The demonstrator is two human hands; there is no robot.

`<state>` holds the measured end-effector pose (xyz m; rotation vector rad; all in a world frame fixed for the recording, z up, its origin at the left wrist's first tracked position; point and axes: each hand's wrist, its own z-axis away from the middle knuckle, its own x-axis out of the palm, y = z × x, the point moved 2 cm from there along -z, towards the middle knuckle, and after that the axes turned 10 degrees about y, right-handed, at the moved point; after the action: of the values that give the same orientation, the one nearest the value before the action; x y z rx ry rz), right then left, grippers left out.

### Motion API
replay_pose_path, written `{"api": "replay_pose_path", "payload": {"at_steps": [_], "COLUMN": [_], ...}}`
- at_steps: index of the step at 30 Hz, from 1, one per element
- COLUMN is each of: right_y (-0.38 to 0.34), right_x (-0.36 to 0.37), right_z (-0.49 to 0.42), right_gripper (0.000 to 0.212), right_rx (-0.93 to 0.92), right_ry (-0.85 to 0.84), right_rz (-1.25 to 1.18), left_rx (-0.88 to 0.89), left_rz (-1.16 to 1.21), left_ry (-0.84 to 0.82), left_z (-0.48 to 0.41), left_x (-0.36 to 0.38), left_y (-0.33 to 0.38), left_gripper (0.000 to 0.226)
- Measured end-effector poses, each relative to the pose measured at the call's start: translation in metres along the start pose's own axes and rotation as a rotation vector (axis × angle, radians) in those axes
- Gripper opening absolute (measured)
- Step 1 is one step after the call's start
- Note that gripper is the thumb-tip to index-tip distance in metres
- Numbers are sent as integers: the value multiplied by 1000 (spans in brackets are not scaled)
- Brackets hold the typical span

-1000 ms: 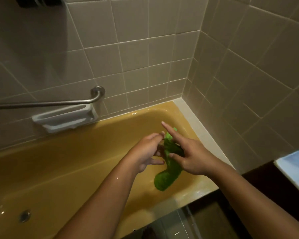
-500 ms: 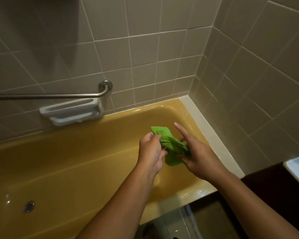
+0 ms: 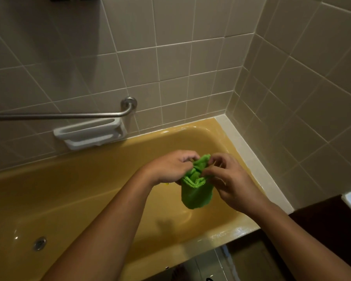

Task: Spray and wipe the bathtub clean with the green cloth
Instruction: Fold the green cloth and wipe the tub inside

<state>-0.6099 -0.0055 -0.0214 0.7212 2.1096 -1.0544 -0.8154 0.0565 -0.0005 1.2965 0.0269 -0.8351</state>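
Head view, the only view I have:

1. Landmark: the yellow bathtub [image 3: 69,195]. I give every position relative to it.
2. The green cloth [image 3: 195,191] is in the air above the bathtub's basin, toward the end that meets the corner of the tiled wall [image 3: 170,67]. It does not touch the bathtub.
3. My left hand [image 3: 170,169] is over the basin on the drain side of the cloth. Its fingers [image 3: 187,157] are curled and pinch the bunched upper edge of the cloth.
4. My right hand [image 3: 229,183] is over the basin on the corner side of the cloth. Its fingertips [image 3: 217,159] are curled inward and grip the same upper edge from the opposite side.
5. The two sets of fingertips sit close together with the cloth's top fold gathered between them. The rest of the cloth hangs below the fingers as a folded, rounded bundle.
6. I cannot tell how the thumbs lie; the cloth and knuckles hide them.
7. The drain [image 3: 40,243] lies in the bathtub floor, well apart from the cloth.
8. A white soap dish [image 3: 89,134] is on the wall just above the bathtub's far rim, and a metal grab bar [image 3: 59,116] runs just above it.
9. Wet highlights show on the bathtub's near rim.
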Motion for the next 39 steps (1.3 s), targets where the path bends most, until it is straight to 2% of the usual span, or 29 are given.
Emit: {"api": "replay_pose_path", "payload": {"at_steps": [2,4,8,11,12,16,19,23,26,31,33,35,39], "right_y": [-1,-3,-5,-5,-5,1,-4,-17,-25,-32,-33,-34,-30], "right_x": [-1,-3,-10,-20,-23,-29,-36,-37,-24,-9,-4,-2,-3], "right_z": [-3,-4,-6,-8,-8,-8,-13,-11,5,20,18,17,14], "right_gripper": [22,19,14,11,10,9,15,30,53,72,74,69,52], "right_rx": [45,107,143,285,349,477,533,840,927,868,844,815,800], "right_ry": [51,55,95,127,136,211,250,386,198,-36,-4,114,279], "right_rz": [27,-25,-188,-338,-407,-518,-601,-807,-933,-830,-820,-829,-789], "left_rx": [18,23,20,15,22,62,125,143,51,-133,-200,-290,-460], "left_rz": [18,76,260,479,548,687,748,983,1160,1248,1274,1256,1093], "left_ry": [-81,-78,38,139,126,12,170,340,467,613,624,581,334], "left_z": [4,5,5,9,11,19,17,13,9,11,11,9,15], "left_x": [-2,-4,-4,-1,2,18,28,41,52,53,51,49,56], "left_y": [10,13,11,8,5,1,6,15,14,1,-4,-10,-22], "left_gripper": [28,28,28,21,24,61,63,51,45,38,36,39,58]}}
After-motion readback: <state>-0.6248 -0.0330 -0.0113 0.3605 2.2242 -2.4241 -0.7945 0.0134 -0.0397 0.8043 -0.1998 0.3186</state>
